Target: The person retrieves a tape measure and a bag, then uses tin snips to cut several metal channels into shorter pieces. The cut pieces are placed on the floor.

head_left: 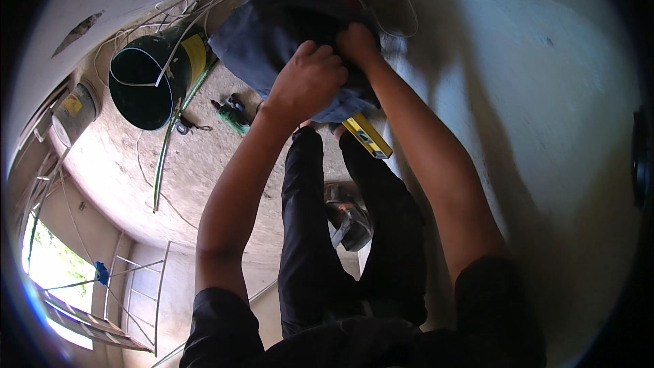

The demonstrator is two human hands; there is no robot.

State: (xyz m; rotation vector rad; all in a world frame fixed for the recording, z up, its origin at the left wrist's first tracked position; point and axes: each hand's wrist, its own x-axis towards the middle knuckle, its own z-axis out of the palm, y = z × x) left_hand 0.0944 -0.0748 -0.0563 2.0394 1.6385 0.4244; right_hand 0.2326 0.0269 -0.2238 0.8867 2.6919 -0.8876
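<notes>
Both hands, left point(304, 82) & right point(357, 44), clutch dark cloth bag point(272, 34) (yellow level point(368, 136) beneath).

Dark green bucket point(143, 85) w/ a yellow label sits at 10 o'clock on the concrete floor point(204, 163), white cables point(170, 10) looped around it. Green power tool point(231, 116) lies just right of it. Yellow spirit level point(368, 136) near center, stepladder point(139, 293) down at 7 o'clock.
</notes>
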